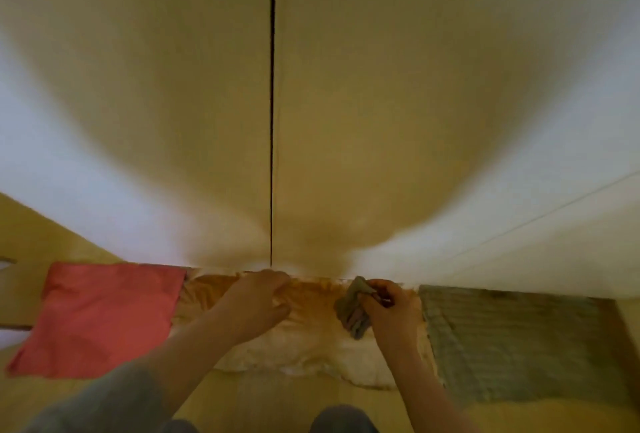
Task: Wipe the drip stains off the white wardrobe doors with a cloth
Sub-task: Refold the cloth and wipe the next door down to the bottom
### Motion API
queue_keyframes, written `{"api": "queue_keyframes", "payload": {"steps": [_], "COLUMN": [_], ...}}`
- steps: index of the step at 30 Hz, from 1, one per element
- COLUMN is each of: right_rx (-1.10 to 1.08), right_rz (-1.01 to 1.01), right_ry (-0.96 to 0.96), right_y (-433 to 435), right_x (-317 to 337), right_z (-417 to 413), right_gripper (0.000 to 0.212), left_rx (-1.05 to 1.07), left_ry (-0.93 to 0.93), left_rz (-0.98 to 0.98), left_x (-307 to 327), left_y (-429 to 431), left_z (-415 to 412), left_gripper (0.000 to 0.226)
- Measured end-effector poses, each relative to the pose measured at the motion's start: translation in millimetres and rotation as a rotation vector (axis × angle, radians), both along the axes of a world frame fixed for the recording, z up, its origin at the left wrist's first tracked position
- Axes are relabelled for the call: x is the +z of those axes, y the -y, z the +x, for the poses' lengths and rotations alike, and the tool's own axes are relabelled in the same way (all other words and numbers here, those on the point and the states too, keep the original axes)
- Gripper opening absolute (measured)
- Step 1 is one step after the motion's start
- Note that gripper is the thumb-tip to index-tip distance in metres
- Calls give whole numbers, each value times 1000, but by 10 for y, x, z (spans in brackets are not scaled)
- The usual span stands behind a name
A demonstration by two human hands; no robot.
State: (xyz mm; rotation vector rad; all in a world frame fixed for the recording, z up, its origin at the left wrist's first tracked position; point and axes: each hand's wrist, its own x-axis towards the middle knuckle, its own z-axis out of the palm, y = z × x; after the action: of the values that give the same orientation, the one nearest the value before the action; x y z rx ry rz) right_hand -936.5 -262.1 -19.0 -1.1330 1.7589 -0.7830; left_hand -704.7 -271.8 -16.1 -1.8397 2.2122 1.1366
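Two white wardrobe doors (346,103) fill the view, split by a dark vertical gap (272,121). No drip stains show on them in this blurred frame. My right hand (388,304) grips a crumpled grey cloth (351,311) just below the bottom edge of the right door. My left hand (258,301) reaches down to a stained cream cloth (311,339) lying on the floor at the foot of the doors, its fingers curled at the cloth's far edge near the gap.
A pink cloth (100,315) lies flat on the floor at the left. A grey-green textured cloth (512,339) lies at the right. Wooden floor (41,242) runs along the doors. My knees (343,418) show at the bottom edge.
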Motion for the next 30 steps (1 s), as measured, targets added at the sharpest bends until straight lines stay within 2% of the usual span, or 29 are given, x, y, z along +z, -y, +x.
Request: {"api": "queue_keyframes", "payload": {"steps": [2, 5, 10, 17, 22, 24, 26, 30], "right_rx": [-37, -73, -140, -321, -379, -348, -293, -155], "right_rz": [29, 10, -46, -271, -367, -373, -380, -494], "right_ry": [20, 30, 29, 32, 141, 249, 334, 340], "right_y": [-126, -309, -687, -1108, -1168, -1201, -1219, -1326], "right_x": [487, 1290, 2748, 4389, 5027, 5262, 5514, 6028], "right_z": [-109, -238, -523, -1098, -1704, -2050, -2443, -3137], "right_gripper": [16, 22, 20, 9, 7, 7, 18, 21], "left_rx": [-37, -84, -128, -321, -312, -276, -226, -171], "left_ry": [21, 38, -10, 15, -10, -39, -102, -231], "left_rz": [-4, -14, -30, -160, -307, -374, -428, -575], "left_x": [544, 1367, 2831, 4484, 5160, 5344, 5524, 5901], "left_y": [-64, -161, -331, -432, -462, -501, -573, -717], "left_z": [-112, -263, -553, -1051, -1502, -1785, -2132, -2860], "left_gripper": [42, 38, 43, 47, 45, 44, 44, 39]}}
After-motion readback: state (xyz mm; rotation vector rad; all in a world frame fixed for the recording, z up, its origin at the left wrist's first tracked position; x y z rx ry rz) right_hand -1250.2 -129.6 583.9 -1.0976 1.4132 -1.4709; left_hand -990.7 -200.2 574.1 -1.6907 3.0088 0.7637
